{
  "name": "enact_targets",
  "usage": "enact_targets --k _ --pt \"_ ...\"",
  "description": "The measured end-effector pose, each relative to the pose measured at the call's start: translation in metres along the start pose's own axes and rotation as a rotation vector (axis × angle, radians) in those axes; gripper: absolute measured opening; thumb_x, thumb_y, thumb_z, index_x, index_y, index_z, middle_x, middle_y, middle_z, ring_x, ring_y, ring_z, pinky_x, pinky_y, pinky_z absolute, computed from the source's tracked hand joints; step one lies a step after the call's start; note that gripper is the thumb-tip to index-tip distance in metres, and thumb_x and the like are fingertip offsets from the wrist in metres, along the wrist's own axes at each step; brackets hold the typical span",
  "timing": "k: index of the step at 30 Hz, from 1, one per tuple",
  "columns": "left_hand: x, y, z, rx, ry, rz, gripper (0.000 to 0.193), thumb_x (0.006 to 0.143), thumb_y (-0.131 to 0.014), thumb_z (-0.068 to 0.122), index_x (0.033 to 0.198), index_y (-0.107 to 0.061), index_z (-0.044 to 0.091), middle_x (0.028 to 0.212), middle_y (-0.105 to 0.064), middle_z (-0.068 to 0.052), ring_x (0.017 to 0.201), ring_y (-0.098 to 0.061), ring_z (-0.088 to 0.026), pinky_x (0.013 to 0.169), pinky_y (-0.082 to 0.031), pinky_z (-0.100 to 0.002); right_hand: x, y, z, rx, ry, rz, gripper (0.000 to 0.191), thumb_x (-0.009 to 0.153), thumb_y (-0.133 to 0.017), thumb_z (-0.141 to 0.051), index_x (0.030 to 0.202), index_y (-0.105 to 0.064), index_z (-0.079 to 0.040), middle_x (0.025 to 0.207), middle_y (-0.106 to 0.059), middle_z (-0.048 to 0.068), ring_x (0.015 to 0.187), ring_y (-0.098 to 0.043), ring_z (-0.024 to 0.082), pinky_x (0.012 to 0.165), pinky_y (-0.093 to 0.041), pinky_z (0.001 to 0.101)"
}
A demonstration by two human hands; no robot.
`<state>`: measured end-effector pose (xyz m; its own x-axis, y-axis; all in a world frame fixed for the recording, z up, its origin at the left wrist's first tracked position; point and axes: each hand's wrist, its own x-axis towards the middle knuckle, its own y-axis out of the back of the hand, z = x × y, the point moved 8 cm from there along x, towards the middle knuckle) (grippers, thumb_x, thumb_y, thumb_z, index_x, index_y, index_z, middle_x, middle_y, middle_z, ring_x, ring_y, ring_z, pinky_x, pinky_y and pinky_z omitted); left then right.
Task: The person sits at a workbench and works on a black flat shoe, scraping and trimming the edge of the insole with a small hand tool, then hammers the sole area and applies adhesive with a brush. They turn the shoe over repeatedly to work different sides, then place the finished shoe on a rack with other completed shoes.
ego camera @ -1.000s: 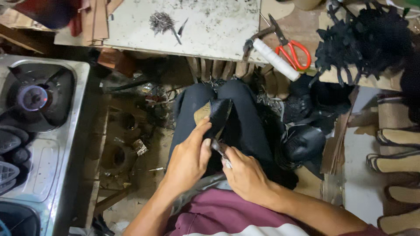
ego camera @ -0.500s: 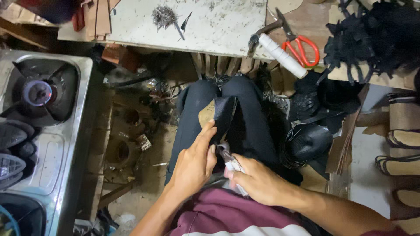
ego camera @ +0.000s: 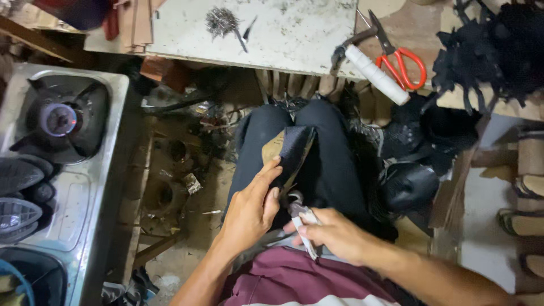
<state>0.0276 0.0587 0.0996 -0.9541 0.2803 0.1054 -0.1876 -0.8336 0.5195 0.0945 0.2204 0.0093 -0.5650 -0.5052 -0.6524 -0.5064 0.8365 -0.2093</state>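
A shoe piece (ego camera: 290, 152), black upper over a tan sole, rests on my lap between my knees. My left hand (ego camera: 250, 210) grips its near end, thumb along the black edge. My right hand (ego camera: 330, 234) is closed around a pair of pliers with a pale wrapped handle (ego camera: 301, 225), whose metal jaws sit at the heel end of the shoe piece, right beside my left thumb. Both hands almost touch over my dark trousers.
A worn white workboard (ego camera: 283, 31) ahead carries a pile of small nails (ego camera: 221, 21), a hammer (ego camera: 369, 65) and red-handled scissors (ego camera: 399, 56). A lit gas stove (ego camera: 62, 119) stands at left. Black shoe uppers (ego camera: 493, 51) and soles (ego camera: 527, 187) lie at right.
The view has shifted slightly downward. My right hand with the pliers has slid a little closer to my body; the left hand keeps its grip on the shoe piece.
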Motion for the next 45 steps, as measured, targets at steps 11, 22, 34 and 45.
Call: enact_targets --k 11,22,34,45 --pt "0.001 -0.002 0.004 0.003 -0.017 -0.019 0.033 0.095 -0.06 0.006 0.128 -0.059 0.003 0.145 -0.06 -0.017 0.105 -0.07 -0.042 0.08 -0.06 -0.043 -0.006 0.018 -0.043 -0.654 0.202 0.247 0.023 0.094 -0.06 -0.024 0.097 -0.063 -0.002 0.064 -0.065 0.02 0.06 -0.066 0.037 0.057 -0.049 0.045" --pt "0.025 0.017 0.009 -0.072 -0.091 0.055 0.023 0.094 -0.062 0.002 0.116 -0.062 -0.001 0.134 -0.067 -0.021 0.122 -0.068 -0.038 0.098 -0.056 -0.039 0.006 0.01 -0.065 -0.559 0.223 0.229 0.024 0.095 -0.058 -0.025 0.095 -0.061 -0.002 0.066 -0.069 0.013 0.057 -0.072 0.028 0.056 -0.054 0.039" --pt "0.019 0.017 -0.043 -0.225 0.163 0.023 0.025 0.101 -0.049 0.01 0.122 -0.062 0.001 0.139 -0.069 -0.014 0.061 -0.072 -0.025 0.059 -0.058 -0.032 -0.011 0.002 -0.103 -0.634 0.725 0.476 0.021 0.101 -0.057 -0.016 0.09 -0.065 0.0 0.072 -0.068 0.013 0.062 -0.071 0.029 0.054 -0.051 0.0377" --pt "0.025 0.043 -0.044 -0.194 0.154 -0.05 0.03 0.104 -0.045 0.017 0.124 -0.062 0.003 0.133 -0.071 -0.012 0.093 -0.077 -0.024 0.063 -0.062 -0.032 0.019 -0.006 -0.084 -0.893 0.498 0.305 0.022 0.095 -0.068 -0.023 0.089 -0.066 -0.001 0.075 -0.072 0.019 0.07 -0.071 0.038 0.059 -0.052 0.0451"
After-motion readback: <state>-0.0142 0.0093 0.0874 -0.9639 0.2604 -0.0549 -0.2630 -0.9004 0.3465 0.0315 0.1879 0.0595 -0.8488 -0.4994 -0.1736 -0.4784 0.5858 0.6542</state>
